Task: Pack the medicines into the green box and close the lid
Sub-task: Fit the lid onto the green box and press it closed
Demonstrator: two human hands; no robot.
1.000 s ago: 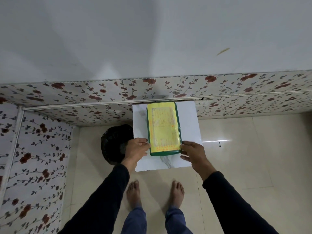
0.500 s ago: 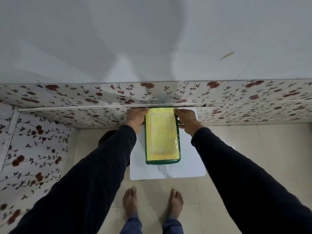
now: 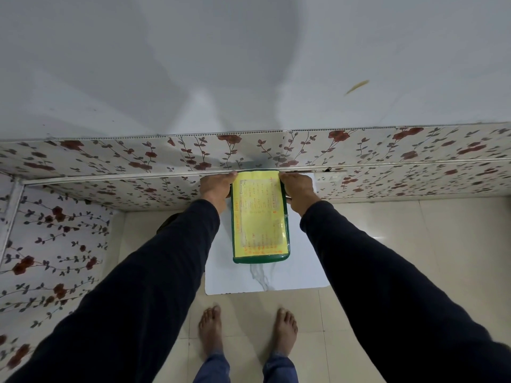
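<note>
The green box (image 3: 260, 259) lies on a small white marble-look table (image 3: 265, 280), its lid down and covered by a yellow printed sheet (image 3: 260, 217). My left hand (image 3: 217, 187) grips the box's far left corner. My right hand (image 3: 298, 189) grips the far right corner. Both arms stretch forward in dark sleeves. No medicines are in sight; the inside of the box is hidden.
A floral-papered wall (image 3: 138, 161) rises right behind the table's far edge and runs down the left side. Something dark and round (image 3: 167, 222) sits left of the table, mostly hidden by my left arm. My bare feet (image 3: 246, 330) stand on beige floor tiles.
A second ago my hands held the box's near corners. They slid along its sides to the far corners by half a second ago and have stayed there.
</note>
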